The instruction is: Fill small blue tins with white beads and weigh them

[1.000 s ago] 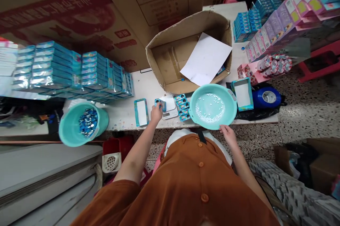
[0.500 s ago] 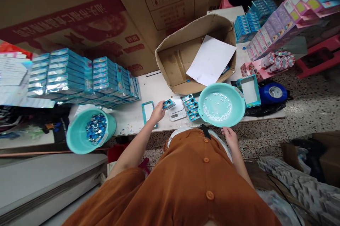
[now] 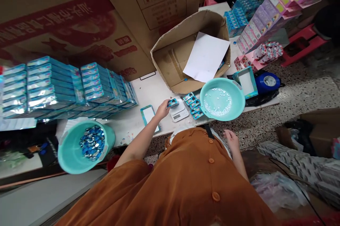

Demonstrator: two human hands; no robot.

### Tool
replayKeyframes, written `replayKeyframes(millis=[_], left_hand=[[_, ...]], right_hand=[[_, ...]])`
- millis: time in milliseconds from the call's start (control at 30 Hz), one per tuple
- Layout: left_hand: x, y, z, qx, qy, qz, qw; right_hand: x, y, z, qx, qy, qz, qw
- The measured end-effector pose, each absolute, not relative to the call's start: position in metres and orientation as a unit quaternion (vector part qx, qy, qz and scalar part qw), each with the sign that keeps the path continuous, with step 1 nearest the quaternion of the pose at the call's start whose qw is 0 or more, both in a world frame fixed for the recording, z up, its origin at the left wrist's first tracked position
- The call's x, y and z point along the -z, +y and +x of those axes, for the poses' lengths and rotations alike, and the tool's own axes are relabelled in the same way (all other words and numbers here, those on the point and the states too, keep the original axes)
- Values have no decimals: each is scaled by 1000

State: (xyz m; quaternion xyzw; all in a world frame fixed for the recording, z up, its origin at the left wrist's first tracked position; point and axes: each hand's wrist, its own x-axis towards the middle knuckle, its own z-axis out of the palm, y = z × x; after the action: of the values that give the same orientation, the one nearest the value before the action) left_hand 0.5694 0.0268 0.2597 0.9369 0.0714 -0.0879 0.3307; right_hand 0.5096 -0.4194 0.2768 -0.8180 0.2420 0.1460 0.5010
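Cluttered table (image 3: 148, 91), small teal pack (image 3: 172, 103) clenched in the left hand (image 3: 162, 110) above a digital scale (image 3: 178, 112)

Large cardboard cartons (image 3: 66, 24) lean behind the table at the upper left of the frame, printed with red characters that sit upside down and cannot be read here, plus a panel of handling pictograms (image 3: 159, 1). Any print on the small teal pack is too small to read. The left hand's grip is closed on the pack, whose long axis runs nearly crosswise, rising slightly to the right, just over the scale's upper left corner; whether they touch cannot be told.

The right hand (image 3: 231, 139) is relaxed and open, empty, below the table edge and near a teal basin (image 3: 237, 95), not touching it. That basin holds a loose scatter of white beads (image 3: 217, 102). Between the scale and the basin lies a small group of teal packs (image 3: 193, 105).

At the lower left of the frame, a teal bucket (image 3: 67, 158) is full of blue foil-wrapped pieces (image 3: 92, 142). Above it stand rows of foil-edged teal boxes (image 3: 53, 88). An open cardboard box (image 3: 170, 84) at the top centre holds a white paper sheet (image 3: 205, 57). Lilac and pink boxes (image 3: 262, 24) are stacked at the upper right.
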Motion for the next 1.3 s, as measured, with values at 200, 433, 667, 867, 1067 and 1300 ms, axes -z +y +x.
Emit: replayKeyframes(millis=[200,433,667,867,1067,1300], left_hand=[[-251,23,563,89,137,923,348],[-235,40,522,58,238,903,353],[-231,40,510,81,265,895,350],[-232,35,521,81,255,896,354],[-228,32,533,89,225,901,361],[-212,15,559,29,243,879,409]], right_hand=[[-278,-418,503,-162,237,-828,482],[-283,-413,501,-167,221,-840,466],[-288,-408,506,-194,200,-851,445],[-291,-405,508,-186,194,-856,441],[-288,-408,501,-174,191,-853,453],[-290,-411,489,-164,207,-849,457]])
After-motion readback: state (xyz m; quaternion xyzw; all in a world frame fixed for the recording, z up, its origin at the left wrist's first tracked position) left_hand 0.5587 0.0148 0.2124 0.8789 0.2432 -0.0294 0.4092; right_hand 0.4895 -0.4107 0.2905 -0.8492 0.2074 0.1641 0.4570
